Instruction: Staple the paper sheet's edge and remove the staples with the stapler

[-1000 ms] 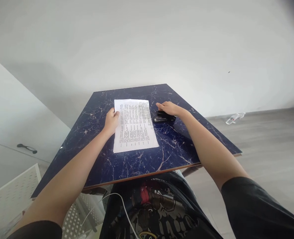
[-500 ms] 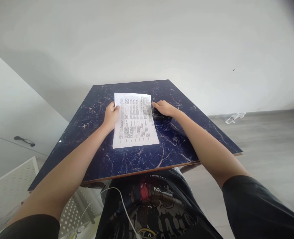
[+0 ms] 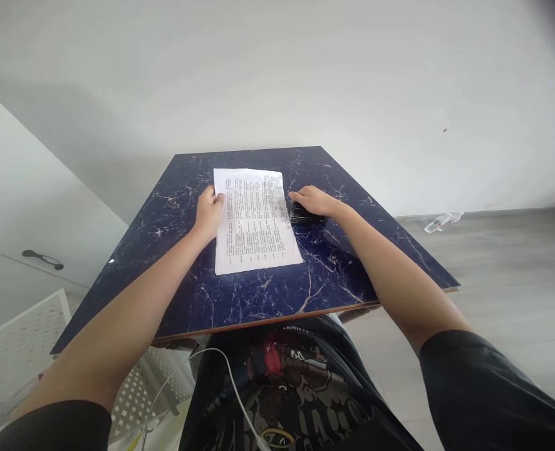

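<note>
My left hand is closed on the left edge of some printed paper, with the thumb on top. The paper is white, covered in lines of small text, and a grey patch darkens its upper right. At the paper's right edge, my right hand is wrapped over a low black object that looks like a stapler. Palm and fingers hide most of it. Its left end lies right beside the paper's edge; whether it overlaps the paper I cannot tell.
Both hands work over a dark blue marbled table standing against a pale wall. A white perforated panel is at the lower left. A white cable hangs before my shirt. Clear plastic lies on the floor.
The paper has turned slightly, its top edge shifting left and its bottom edge right. Both hands keep their holds, and the whole view has shifted a little.
</note>
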{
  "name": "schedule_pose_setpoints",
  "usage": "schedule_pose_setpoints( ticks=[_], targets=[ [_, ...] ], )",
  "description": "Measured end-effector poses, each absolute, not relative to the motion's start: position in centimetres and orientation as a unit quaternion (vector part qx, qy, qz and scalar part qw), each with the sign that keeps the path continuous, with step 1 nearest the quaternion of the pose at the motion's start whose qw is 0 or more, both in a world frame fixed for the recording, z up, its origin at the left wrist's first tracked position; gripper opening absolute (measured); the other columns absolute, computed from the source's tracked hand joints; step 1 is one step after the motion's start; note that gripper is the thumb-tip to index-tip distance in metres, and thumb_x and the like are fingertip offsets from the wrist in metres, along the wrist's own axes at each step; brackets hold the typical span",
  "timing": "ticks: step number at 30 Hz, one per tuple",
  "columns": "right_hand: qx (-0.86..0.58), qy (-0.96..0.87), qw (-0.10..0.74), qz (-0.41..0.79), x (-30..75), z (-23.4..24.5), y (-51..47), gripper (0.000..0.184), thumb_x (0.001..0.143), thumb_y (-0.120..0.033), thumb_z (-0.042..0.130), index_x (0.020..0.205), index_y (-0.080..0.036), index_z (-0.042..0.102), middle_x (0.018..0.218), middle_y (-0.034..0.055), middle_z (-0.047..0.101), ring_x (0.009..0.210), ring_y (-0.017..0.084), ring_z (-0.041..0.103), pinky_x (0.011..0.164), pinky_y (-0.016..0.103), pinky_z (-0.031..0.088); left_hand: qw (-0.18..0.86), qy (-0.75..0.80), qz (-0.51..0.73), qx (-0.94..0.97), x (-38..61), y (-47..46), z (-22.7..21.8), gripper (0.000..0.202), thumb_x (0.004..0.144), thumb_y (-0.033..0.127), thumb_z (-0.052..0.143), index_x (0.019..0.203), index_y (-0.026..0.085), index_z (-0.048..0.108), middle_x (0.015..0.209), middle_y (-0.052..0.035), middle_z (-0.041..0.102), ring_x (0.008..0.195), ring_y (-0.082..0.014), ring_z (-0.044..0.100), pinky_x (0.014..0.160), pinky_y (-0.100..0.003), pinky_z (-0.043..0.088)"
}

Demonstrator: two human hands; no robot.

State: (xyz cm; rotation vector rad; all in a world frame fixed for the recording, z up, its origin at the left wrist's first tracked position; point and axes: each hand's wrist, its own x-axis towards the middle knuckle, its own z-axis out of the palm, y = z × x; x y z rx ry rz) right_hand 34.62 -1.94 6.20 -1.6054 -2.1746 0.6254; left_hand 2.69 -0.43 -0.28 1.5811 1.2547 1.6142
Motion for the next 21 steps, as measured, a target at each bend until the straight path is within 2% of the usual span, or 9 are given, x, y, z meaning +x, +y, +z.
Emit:
schedule_pose_setpoints(
  ticks=[8, 21],
  targets=[
    [-0.572, -0.776, 0.177, 0.198, 34.0, 6.1, -2.2, 0.050, 0.107, -0.043, 0.042, 0.061, -0.022, 0.041, 0.067, 0.0054, 0.053, 0.068, 0.019, 0.050, 0.072, 0.035, 0.037, 0.277, 0.473, 0.604, 0.579, 3.0, -0.6, 0.0, 0.008, 0.095, 0.016, 0.060, 0.100, 0.019, 0.067, 0.092, -0.0082, 0.074, 0.095, -0.0268, 0.074, 0.091, -0.045, 0.059],
    [-0.571, -0.785, 0.195, 0.142, 33.2, 4.5, -1.1, 0.049, 0.107, -0.041, 0.038, 0.061, -0.023, 0.041, 0.067, 0.0087, 0.056, 0.067, 0.021, 0.052, 0.071, 0.037, 0.037, 0.302, 0.466, 0.608, 0.567, 3.2, -0.8, 0.2, 0.006, 0.093, 0.017, 0.063, 0.099, 0.019, 0.067, 0.091, -0.0079, 0.075, 0.101, -0.0278, 0.074, 0.092, -0.044, 0.059]
  ],
)
